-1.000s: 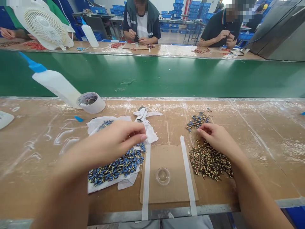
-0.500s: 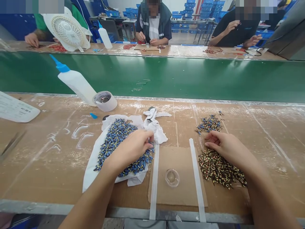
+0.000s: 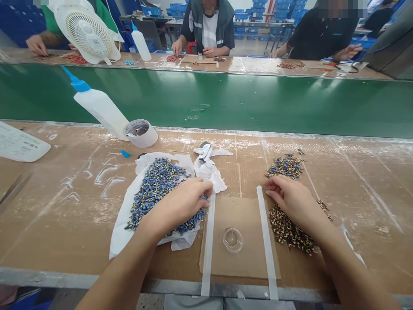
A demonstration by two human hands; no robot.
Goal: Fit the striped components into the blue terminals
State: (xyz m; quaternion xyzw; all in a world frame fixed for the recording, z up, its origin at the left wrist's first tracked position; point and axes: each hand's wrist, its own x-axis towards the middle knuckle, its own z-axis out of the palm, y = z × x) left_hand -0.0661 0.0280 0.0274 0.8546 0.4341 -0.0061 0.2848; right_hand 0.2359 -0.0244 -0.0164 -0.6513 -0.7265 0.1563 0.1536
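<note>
My left hand (image 3: pixel 190 198) is over the right edge of a pile of small blue and yellow pieces (image 3: pixel 151 189), heaped on a white sheet (image 3: pixel 121 234). Its thumb and fingers are drawn together; anything between them is too small to make out. My right hand (image 3: pixel 287 193) is pinched too, between a small heap of blue and yellowish pieces (image 3: pixel 287 165) and a larger pile of black and cream pieces (image 3: pixel 288 228). What its fingertips hold does not show. Between the hands lies a cardboard pad (image 3: pixel 240 269) bearing a small clear round dish (image 3: pixel 232 240).
A white squeeze bottle (image 3: pixel 100 110) leans on a tape roll (image 3: pixel 142 134). Crumpled white paper (image 3: pixel 209 172) lies behind the pad. Another bottle (image 3: pixel 22 144) lies at left. Beyond the green belt (image 3: pixel 226 99), several people work near a fan (image 3: pixel 85 32).
My right hand has shifted left, toward the pad's taped edge. My left hand has moved slightly right. Across the belt, the middle person's hand has moved to a red pile.
</note>
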